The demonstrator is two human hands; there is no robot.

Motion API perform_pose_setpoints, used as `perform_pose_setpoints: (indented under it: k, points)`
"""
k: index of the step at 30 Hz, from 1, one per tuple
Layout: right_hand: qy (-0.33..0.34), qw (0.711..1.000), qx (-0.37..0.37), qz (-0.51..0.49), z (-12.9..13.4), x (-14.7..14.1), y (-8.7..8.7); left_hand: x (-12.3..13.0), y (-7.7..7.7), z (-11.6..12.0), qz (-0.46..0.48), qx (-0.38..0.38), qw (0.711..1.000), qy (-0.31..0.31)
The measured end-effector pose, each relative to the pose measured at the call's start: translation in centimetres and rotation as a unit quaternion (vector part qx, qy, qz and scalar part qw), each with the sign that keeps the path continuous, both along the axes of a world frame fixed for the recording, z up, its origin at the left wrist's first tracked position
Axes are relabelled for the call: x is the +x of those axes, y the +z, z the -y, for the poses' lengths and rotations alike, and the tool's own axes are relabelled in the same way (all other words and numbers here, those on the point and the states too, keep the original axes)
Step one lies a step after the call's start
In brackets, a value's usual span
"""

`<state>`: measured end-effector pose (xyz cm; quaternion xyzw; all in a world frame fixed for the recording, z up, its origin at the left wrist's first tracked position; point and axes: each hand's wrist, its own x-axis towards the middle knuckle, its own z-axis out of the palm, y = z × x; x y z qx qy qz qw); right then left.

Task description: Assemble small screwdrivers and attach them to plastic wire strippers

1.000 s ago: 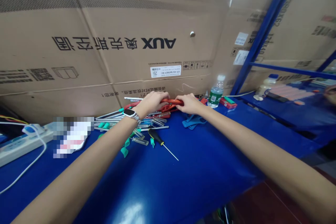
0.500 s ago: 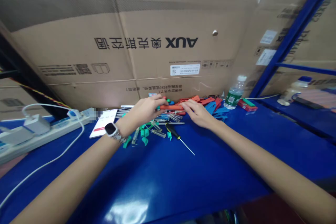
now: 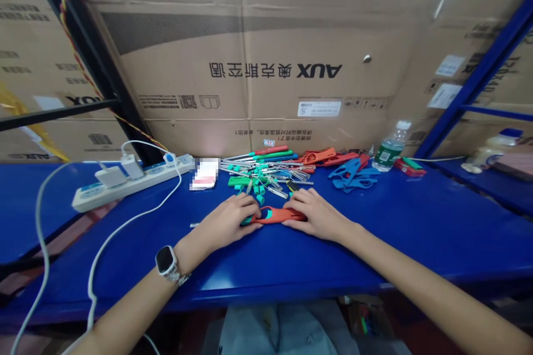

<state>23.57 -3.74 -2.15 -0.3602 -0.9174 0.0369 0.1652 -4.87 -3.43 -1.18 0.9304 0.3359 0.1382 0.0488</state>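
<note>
In front of me on the blue table, both hands are closed on an orange plastic holder with a dark opening and teal parts at its left end. My left hand pinches that teal end. A thin silver rod tip shows left of this hand; whether it belongs to the held piece I cannot tell. The holder's right end is gripped by my right hand. Just beyond my fingers lie teal plastic caps, clear-handled screwdrivers and a black-and-yellow screwdriver handle, partly hidden.
Several rods with red, green and blue handles lie along the cardboard box. Orange holders and blue holders are heaped rightward, near a water bottle. At left are a power strip and white cable.
Both hands have come back from the pile toward me, bringing the orange holder over the nearer table. The view has shifted left and now shows the table's front edge.
</note>
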Motion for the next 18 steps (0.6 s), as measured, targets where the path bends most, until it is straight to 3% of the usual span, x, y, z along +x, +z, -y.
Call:
perform_pose_setpoints:
  k: [4,7,9,12,15,18]
  points:
    - [-0.044,0.994,0.021,-0.095,-0.3,0.5,-0.2,0.2,0.5,-0.3,0.019,-0.006,1.000,0.002]
    - [-0.172,0.968,0.015,-0.181,-2.0,1.2,0.1,1.5,1.2,-0.9,0.009,-0.004,1.000,-0.005]
    - [-0.253,0.953,-0.056,-0.157,-3.5,1.4,0.4,2.9,1.6,-1.3,-0.005,-0.005,1.000,-0.013]
    - [-0.278,0.948,-0.133,-0.085,-5.1,0.9,0.7,5.1,1.6,-1.8,-0.008,0.002,1.000,-0.024]
    - [-0.302,0.941,-0.142,-0.055,-5.7,0.2,0.8,6.2,0.9,-2.3,0.003,0.006,0.999,-0.043]
    - [-0.327,0.933,-0.133,-0.062,-5.6,0.0,0.7,5.6,0.1,-2.5,0.015,0.005,0.999,-0.050]
